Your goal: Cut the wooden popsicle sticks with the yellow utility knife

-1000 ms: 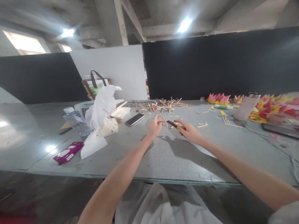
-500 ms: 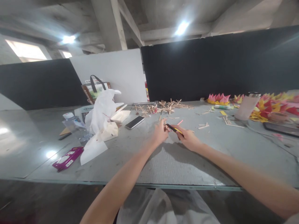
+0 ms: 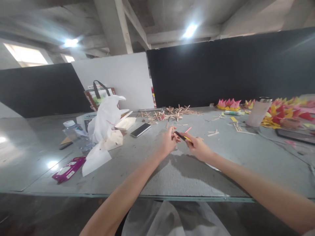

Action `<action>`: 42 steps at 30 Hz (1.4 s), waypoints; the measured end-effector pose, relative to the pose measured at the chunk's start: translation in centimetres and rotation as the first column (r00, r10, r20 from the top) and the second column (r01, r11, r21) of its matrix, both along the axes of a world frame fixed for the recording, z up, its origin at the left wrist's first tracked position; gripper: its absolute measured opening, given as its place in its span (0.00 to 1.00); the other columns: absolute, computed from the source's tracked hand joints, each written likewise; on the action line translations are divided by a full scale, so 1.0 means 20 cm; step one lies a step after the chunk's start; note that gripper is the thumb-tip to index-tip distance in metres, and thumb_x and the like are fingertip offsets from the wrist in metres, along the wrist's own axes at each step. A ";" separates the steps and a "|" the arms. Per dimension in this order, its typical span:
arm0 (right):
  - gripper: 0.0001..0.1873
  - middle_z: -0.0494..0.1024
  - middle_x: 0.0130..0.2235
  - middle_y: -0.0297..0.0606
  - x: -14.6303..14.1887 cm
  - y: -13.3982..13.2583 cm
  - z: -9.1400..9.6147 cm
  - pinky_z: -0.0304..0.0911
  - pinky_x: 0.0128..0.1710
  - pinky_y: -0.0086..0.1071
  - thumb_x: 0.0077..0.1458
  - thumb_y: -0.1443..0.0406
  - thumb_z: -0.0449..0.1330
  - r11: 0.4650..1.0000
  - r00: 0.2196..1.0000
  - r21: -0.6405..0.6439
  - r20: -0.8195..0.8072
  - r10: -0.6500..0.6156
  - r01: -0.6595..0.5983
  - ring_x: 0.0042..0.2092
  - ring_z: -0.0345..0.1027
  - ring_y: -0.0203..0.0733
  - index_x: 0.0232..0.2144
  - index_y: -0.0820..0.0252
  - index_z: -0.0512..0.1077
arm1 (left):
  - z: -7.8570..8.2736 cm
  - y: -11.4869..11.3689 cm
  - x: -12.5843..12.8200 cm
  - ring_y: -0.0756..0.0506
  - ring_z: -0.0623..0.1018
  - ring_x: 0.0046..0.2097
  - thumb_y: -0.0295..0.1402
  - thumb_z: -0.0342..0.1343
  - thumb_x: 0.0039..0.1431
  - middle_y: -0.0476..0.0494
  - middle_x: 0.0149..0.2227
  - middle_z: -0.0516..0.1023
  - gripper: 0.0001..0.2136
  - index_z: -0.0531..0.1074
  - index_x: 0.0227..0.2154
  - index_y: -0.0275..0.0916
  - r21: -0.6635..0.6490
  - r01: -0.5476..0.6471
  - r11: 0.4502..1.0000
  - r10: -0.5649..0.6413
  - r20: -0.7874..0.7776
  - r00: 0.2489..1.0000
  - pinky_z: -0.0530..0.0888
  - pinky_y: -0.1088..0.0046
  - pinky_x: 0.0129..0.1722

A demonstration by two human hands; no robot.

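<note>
My left hand [image 3: 168,141] is closed in a pinch on a small wooden stick piece over the grey table [image 3: 157,170]. Beside it, my right hand [image 3: 197,147] grips a black and yellow tool [image 3: 182,136] whose tip points at the left fingers. Both hands nearly touch in the middle of the table. A pile of wooden stick shapes [image 3: 172,113] lies just beyond them. A few loose sticks [image 3: 213,133] and a pink one [image 3: 188,129] lie close by.
A phone [image 3: 140,129] lies left of the hands. Further left are a white plastic bag [image 3: 104,124], a water bottle [image 3: 73,132], a tote bag [image 3: 98,95] and a purple pack [image 3: 68,168]. On the right stand a cup [image 3: 258,112] and paper flowers [image 3: 285,114]. Dark panels back the table.
My left hand went from spread fingers to a pinch on a stick piece and drew in against the right hand. The view shifted slightly.
</note>
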State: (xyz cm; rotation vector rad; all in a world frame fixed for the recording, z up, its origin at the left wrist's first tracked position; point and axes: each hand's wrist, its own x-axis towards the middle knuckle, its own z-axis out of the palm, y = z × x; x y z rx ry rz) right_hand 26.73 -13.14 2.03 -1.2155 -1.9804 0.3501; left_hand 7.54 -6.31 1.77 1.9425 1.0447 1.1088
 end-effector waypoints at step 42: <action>0.30 0.77 0.28 0.34 0.01 -0.02 -0.02 0.57 0.33 0.25 0.66 0.65 0.50 0.998 0.999 0.034 -0.010 -0.048 0.048 0.25 0.61 0.36 0.67 0.61 0.71 | 0.05 -0.02 0.01 0.48 0.85 0.35 0.25 0.49 0.68 0.47 0.35 0.83 0.21 0.64 0.62 0.40 0.095 0.028 0.995 -0.023 -0.049 0.999 0.81 0.72 0.40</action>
